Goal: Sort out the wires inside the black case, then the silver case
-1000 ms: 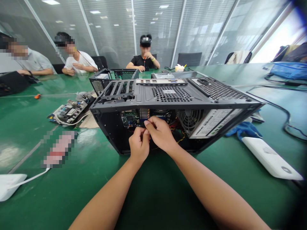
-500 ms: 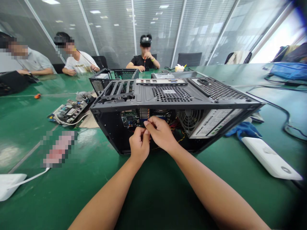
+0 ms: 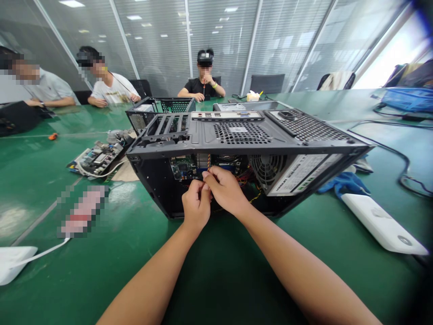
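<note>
An open black computer case (image 3: 243, 135) lies on its side on the green table (image 3: 67, 271), its open side facing me. Inside it I see a motherboard (image 3: 182, 168), a fan (image 3: 265, 168) and red, yellow and black wires (image 3: 252, 192). My left hand (image 3: 196, 205) and my right hand (image 3: 225, 189) are pressed together at the case opening, both with fingers pinched closed on something small that I cannot make out.
A loose circuit board (image 3: 96, 158) and a second open case (image 3: 158, 110) lie at the left. White devices (image 3: 384, 223) (image 3: 13, 262), a blue cloth (image 3: 345, 183) and cables (image 3: 402, 158) lie around. Three people sit across the table.
</note>
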A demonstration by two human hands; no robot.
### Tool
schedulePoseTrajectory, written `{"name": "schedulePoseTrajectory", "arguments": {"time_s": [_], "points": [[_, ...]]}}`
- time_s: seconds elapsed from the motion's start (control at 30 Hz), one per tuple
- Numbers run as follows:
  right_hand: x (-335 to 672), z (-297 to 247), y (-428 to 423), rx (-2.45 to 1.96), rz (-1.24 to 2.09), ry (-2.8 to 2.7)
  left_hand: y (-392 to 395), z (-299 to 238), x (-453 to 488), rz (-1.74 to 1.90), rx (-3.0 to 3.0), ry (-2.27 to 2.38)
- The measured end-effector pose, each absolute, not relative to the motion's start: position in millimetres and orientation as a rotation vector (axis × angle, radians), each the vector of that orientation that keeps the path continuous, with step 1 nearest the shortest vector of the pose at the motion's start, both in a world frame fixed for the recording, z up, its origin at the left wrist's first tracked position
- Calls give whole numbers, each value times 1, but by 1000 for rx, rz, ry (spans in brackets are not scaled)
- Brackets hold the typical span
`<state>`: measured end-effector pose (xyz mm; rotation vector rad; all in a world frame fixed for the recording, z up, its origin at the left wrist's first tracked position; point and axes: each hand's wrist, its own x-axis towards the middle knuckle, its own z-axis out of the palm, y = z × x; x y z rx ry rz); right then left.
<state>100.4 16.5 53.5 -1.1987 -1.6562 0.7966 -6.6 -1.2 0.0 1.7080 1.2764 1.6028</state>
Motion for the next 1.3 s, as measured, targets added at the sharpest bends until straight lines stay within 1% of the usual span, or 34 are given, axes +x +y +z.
{"name": "schedulePoseTrajectory", "arguments": {"time_s": [1.3], "points": [[100,55,16,-1215,803,-1661,-3,1,-7,1568,1709,1251]]}}
